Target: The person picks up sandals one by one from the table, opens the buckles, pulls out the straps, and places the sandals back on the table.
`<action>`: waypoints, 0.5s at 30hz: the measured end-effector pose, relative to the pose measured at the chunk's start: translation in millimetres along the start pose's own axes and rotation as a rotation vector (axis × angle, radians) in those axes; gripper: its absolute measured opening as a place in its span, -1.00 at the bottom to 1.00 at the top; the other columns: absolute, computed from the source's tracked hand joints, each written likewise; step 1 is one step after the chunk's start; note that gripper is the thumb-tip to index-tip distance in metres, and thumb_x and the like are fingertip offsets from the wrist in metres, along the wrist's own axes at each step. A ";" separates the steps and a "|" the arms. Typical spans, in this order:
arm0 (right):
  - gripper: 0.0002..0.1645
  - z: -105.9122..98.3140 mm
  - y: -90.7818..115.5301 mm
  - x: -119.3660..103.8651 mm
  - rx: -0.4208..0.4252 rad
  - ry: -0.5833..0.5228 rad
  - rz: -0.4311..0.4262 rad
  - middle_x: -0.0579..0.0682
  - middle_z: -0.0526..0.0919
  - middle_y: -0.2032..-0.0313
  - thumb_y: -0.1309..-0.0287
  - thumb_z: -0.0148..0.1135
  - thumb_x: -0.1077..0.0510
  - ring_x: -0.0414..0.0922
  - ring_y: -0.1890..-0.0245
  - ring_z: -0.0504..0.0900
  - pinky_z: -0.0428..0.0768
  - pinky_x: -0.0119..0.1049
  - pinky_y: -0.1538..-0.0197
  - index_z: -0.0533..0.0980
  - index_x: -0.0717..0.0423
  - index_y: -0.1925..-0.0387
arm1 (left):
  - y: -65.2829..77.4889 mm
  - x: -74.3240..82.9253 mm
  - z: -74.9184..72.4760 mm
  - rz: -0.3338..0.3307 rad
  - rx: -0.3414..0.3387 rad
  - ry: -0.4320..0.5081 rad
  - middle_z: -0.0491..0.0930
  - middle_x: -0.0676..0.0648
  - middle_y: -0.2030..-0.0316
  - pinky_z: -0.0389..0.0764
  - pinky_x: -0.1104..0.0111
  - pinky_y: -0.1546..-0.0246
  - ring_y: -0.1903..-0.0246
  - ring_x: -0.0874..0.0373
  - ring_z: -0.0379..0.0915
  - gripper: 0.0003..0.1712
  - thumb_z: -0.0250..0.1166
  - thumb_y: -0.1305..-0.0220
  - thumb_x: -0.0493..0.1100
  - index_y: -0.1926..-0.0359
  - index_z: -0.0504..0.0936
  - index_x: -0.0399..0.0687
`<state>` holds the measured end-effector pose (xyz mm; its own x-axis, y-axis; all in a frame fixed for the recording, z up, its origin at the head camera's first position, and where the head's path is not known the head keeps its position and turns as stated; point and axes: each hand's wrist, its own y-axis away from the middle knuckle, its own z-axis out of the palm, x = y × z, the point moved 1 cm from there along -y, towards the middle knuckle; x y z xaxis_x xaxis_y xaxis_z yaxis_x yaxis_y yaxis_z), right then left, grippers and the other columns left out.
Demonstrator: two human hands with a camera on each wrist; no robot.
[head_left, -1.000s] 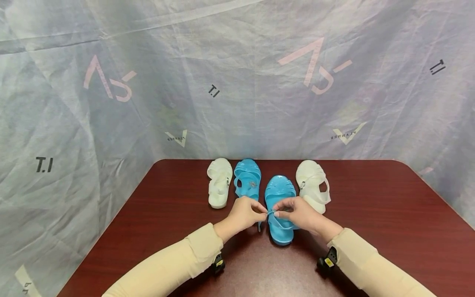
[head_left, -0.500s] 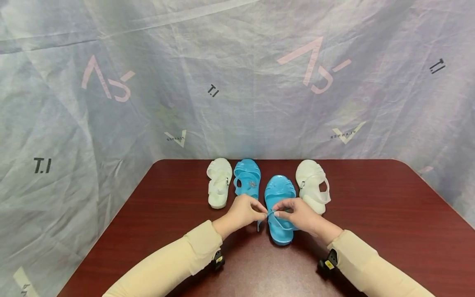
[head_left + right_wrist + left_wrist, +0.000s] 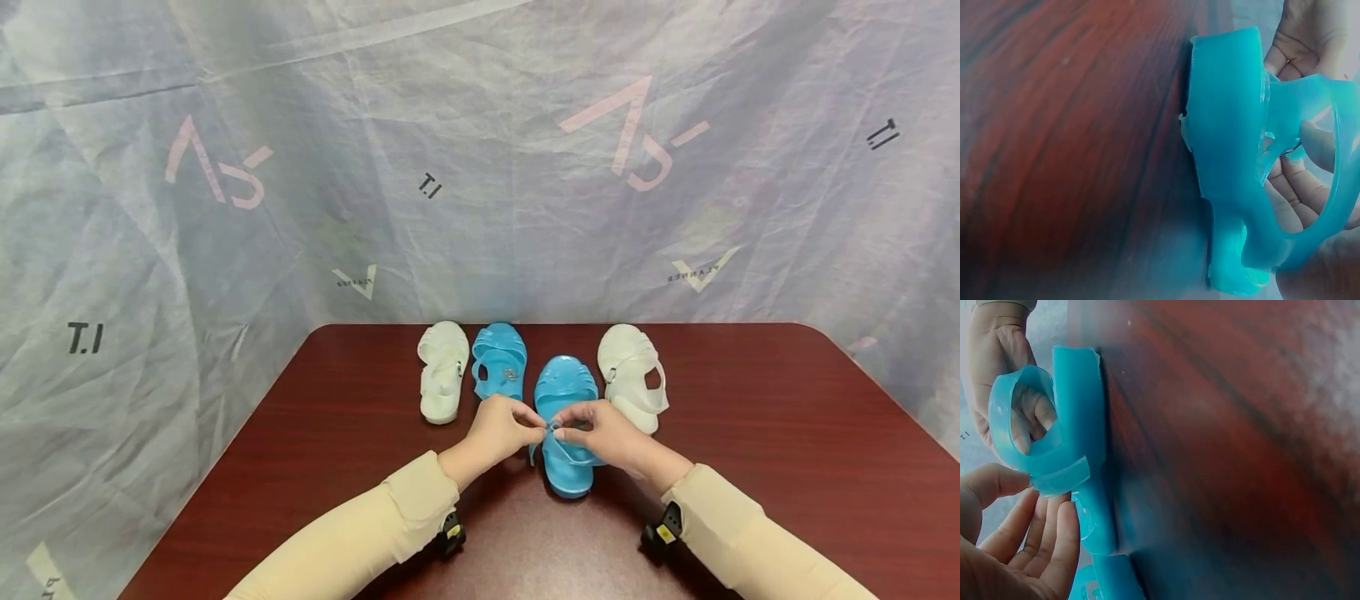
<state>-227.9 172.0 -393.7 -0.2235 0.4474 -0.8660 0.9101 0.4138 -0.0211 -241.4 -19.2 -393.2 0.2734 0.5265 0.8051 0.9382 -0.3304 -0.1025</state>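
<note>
A blue jelly sandal (image 3: 568, 482) lies sole down on the table, toe away from me. My left hand (image 3: 501, 432) pinches the sandal's ankle strap (image 3: 1063, 478) between thumb and fingers; the strap's free end hangs below them. From the other side, my right hand (image 3: 609, 432) pinches the strap at its small metal buckle (image 3: 1291, 149). Both sets of fingertips nearly meet above the sandal's left edge. Seen from the left wrist, the strap forms a loop over the heel. Whether the strap's tip passes through the buckle is hidden by fingers.
Another blue sandal (image 3: 501, 362) lies behind my left hand, partly hidden by it. White sandals stand on either side, one at the left (image 3: 444, 375) and one at the right (image 3: 630, 375). Behind the reddish-brown table (image 3: 750, 433) hangs a grey printed cloth (image 3: 480, 167).
My left hand has moved slightly right, toward the buckle and the right fingertips, and the hanging strap end has shifted right with it. The right hand and the sandals hold nearly still.
</note>
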 end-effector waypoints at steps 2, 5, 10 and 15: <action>-0.77 0.1 -0.3 0.8 0.004 -0.004 0.008 0.09 0.68 0.18 -0.26 0.24 0.18 -0.11 0.14 0.58 0.59 -0.33 0.15 0.62 0.27 0.14 | 0.1 -0.5 0.7 0.004 0.006 -0.001 0.72 0.06 0.50 0.52 0.48 0.53 0.48 0.36 0.44 -0.96 0.45 -0.01 -0.18 0.46 0.80 -0.03; -0.77 1.2 -1.1 1.3 0.011 0.000 0.006 0.08 0.68 0.18 -0.27 0.23 0.18 -0.11 0.14 0.58 0.59 -0.29 0.13 0.62 0.26 0.14 | 1.5 -3.1 1.5 -0.013 0.007 0.026 0.69 0.07 0.54 0.53 0.47 0.55 0.55 0.34 0.47 -0.95 0.44 -0.05 -0.17 0.43 0.80 -0.03; -0.80 3.6 -2.3 1.3 0.017 0.005 -0.011 0.06 0.67 0.19 -0.28 0.22 0.18 -0.09 0.11 0.58 0.57 -0.22 0.04 0.61 0.24 0.16 | 6.2 -7.2 0.8 -0.081 0.010 0.066 0.61 0.07 0.66 0.53 0.43 0.60 0.64 0.28 0.50 -0.94 0.43 -0.08 -0.15 0.46 0.79 -0.01; -0.80 3.1 -0.8 2.6 0.021 -0.004 -0.009 0.06 0.66 0.19 -0.27 0.23 0.18 -0.08 0.09 0.57 0.56 -0.21 0.02 0.59 0.24 0.16 | 11.9 -7.6 1.2 -0.178 -0.025 0.170 0.64 -0.02 0.64 0.64 0.42 0.48 0.60 0.25 0.57 -0.93 0.43 -0.07 -0.20 0.47 0.76 -0.09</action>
<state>-228.1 170.3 -397.5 -0.2304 0.4401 -0.8679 0.9152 0.4009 -0.0397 -232.0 -26.2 -401.2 0.0629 0.4396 0.8960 0.9622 -0.2650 0.0625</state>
